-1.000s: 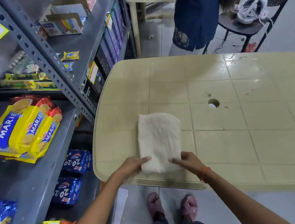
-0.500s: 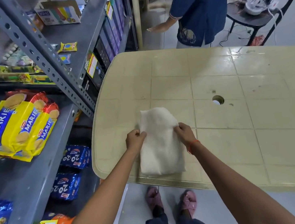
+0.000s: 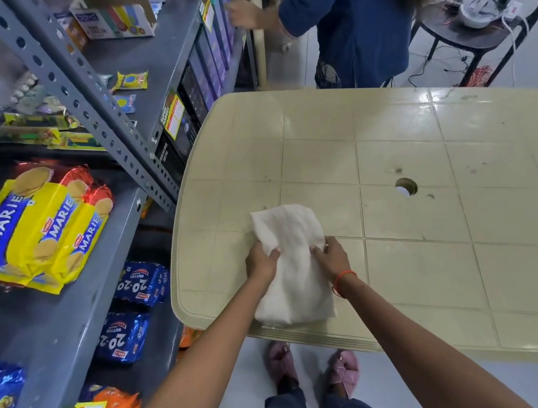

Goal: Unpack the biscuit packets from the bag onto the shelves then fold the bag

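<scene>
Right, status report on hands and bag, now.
Left hand and right hand gripping folded white bag at its sides. Bag on table near edge. Nothing in the way.

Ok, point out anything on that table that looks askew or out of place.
Nothing serious. The folded white bag overhangs the near edge of the table, held at its sides by the left hand and right hand. The tabletop shows scuffs and a centre hole.

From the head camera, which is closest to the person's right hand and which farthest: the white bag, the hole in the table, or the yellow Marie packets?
From the right hand:
1. White bag, touching it, on the table's near edge.
2. Table hole, ahead to the right.
3. Marie packets, far left on the grey shelf.
</scene>
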Available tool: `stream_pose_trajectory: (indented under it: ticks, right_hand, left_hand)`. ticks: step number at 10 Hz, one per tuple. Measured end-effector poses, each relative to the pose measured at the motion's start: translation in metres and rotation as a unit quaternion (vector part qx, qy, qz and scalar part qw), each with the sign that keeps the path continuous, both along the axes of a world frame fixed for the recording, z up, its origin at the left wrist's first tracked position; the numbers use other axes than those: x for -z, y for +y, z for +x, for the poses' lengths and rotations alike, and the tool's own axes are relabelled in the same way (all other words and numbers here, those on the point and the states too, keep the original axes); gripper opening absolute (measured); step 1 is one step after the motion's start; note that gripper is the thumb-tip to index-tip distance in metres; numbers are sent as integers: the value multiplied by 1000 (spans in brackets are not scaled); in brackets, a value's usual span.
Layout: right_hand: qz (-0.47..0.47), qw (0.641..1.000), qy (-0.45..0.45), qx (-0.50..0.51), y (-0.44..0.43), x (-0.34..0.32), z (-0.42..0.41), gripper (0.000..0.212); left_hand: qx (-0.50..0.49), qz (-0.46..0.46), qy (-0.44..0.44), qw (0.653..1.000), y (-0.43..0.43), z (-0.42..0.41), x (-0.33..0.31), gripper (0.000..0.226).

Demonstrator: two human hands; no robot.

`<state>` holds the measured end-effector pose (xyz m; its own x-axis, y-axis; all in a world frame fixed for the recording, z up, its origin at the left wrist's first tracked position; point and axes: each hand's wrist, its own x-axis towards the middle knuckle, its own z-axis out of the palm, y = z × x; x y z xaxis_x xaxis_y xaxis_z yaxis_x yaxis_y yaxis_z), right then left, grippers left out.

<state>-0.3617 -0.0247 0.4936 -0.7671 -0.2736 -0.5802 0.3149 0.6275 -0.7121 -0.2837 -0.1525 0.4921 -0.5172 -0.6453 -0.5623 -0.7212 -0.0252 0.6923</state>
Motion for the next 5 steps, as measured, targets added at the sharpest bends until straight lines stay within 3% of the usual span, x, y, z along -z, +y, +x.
stream_pose_trajectory:
  ticks: [1, 2, 4, 5]
  right_hand:
    - [-42, 999, 20, -2, -30, -14, 2, 38]
    - [-39, 998, 37, -35, -53, -18, 1, 38]
    - [79, 988, 33, -128, -67, -15, 2, 42]
    - [113, 979, 75, -150, -60, -45, -19, 41]
  left_hand:
    - [-23, -87, 18, 996, -31, 1, -11, 41]
    - [-11, -102, 8, 995, -59, 3, -17, 43]
    - [120, -74, -102, 985, -94, 16, -21, 50]
    - [150, -208, -146, 956, -86, 10, -44, 47]
